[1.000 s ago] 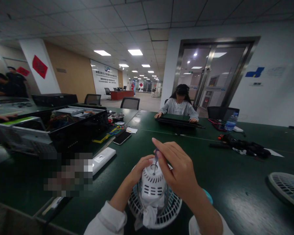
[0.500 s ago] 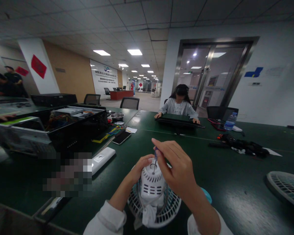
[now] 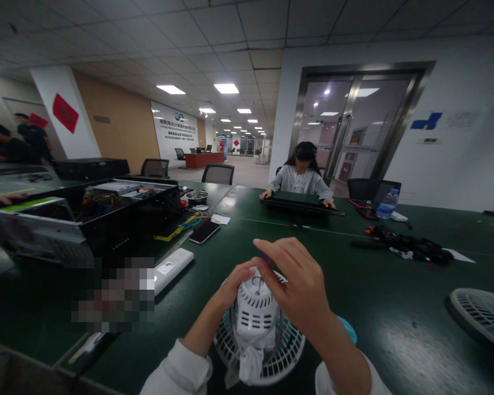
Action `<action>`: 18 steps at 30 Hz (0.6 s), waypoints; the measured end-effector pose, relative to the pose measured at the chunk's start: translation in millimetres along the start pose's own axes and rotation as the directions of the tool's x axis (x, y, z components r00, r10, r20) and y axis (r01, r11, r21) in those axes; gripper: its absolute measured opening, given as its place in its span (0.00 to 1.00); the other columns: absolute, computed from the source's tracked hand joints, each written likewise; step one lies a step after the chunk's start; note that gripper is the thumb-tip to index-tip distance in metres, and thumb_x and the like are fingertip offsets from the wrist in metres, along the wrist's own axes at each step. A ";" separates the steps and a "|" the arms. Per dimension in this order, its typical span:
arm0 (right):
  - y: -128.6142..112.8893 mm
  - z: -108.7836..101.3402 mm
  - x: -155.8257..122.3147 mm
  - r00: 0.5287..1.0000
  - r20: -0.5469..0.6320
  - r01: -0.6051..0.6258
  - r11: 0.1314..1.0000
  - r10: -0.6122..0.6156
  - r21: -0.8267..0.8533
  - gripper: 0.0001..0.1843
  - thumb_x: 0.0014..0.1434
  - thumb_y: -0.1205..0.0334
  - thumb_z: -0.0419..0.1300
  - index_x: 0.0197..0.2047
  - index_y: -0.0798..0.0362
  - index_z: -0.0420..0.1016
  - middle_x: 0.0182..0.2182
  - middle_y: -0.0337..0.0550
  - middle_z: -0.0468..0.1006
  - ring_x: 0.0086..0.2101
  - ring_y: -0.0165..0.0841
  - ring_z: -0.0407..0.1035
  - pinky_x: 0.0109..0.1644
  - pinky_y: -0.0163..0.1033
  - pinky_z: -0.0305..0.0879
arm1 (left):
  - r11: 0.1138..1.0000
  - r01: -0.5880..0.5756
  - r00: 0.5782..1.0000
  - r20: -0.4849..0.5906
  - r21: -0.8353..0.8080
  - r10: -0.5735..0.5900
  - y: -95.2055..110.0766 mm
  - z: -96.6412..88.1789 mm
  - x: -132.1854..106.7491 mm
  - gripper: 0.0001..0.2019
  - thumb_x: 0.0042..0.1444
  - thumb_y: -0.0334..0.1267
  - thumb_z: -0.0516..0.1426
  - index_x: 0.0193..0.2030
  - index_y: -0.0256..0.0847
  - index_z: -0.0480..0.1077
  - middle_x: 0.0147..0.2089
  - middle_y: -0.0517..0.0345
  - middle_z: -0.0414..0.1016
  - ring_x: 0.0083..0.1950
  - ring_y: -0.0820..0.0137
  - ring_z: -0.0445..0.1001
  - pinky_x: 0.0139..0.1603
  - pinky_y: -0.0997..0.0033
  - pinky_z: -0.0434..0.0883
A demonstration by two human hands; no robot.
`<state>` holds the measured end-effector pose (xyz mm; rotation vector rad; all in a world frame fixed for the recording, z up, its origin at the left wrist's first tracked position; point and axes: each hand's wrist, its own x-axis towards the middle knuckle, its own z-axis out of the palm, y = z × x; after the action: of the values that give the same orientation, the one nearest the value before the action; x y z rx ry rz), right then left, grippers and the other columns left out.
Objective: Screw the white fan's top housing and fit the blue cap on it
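A small white electric fan (image 3: 255, 315) lies grille-down on the green table in front of me, its slotted motor housing facing up. My left hand (image 3: 235, 282) is closed around the far left side of the housing. Above the housing, my right hand (image 3: 294, 274) pinches the purple handle of a screwdriver (image 3: 259, 286). The thin shaft points down and its tip meets the top of the housing near a round hole. Most of the handle is hidden by my fingers. Part of a light-blue round piece (image 3: 348, 329) shows behind my right wrist.
Left of the fan lie a white power strip (image 3: 175, 269) and a phone (image 3: 205, 232); an opened computer case (image 3: 127, 214) stands beyond. A fan grille (image 3: 483, 315) is at the right. Across the table, a person (image 3: 300, 175) holds a black panel (image 3: 302, 206). A bottle (image 3: 387, 204) stands far right.
The fingers of my right hand have shifted around the screwdriver handle, covering more of it. My left hand and the fan stay in place.
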<state>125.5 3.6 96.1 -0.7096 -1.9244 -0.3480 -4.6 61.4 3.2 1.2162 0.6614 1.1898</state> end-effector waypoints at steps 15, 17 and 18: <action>1.4 0.8 -0.6 0.995 0.095 -0.034 0.999 0.037 -0.025 0.15 0.60 0.63 0.52 0.49 0.56 0.69 0.31 0.46 0.73 0.34 0.35 0.64 0.36 0.42 0.65 | 1.000 -0.021 1.000 -0.018 0.012 0.022 -1.6 1.6 -2.2 0.10 0.46 0.39 0.55 0.30 0.36 0.74 0.32 0.57 0.77 0.36 0.65 0.70 0.40 0.68 0.66; 0.5 -1.9 -0.3 0.994 0.100 -0.049 0.998 0.045 0.040 0.16 0.61 0.66 0.49 0.52 0.55 0.67 0.37 0.47 0.73 0.39 0.35 0.65 0.41 0.43 0.66 | 1.000 -0.017 1.000 -0.021 0.016 0.018 -1.2 2.0 -2.8 0.10 0.45 0.39 0.55 0.31 0.36 0.74 0.32 0.57 0.77 0.36 0.65 0.70 0.39 0.68 0.66; 0.1 -3.3 -0.2 0.994 0.103 -0.050 0.996 0.042 0.079 0.18 0.60 0.69 0.48 0.53 0.55 0.65 0.39 0.47 0.73 0.40 0.34 0.65 0.43 0.43 0.66 | 1.000 -0.015 1.000 -0.022 0.017 0.015 -0.6 2.3 -3.0 0.09 0.45 0.38 0.55 0.31 0.36 0.74 0.32 0.57 0.77 0.35 0.65 0.70 0.39 0.68 0.66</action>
<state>128.0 1.8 97.4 -0.7282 -2.0020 -0.2068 -3.3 57.9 2.7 1.2255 0.6818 1.2139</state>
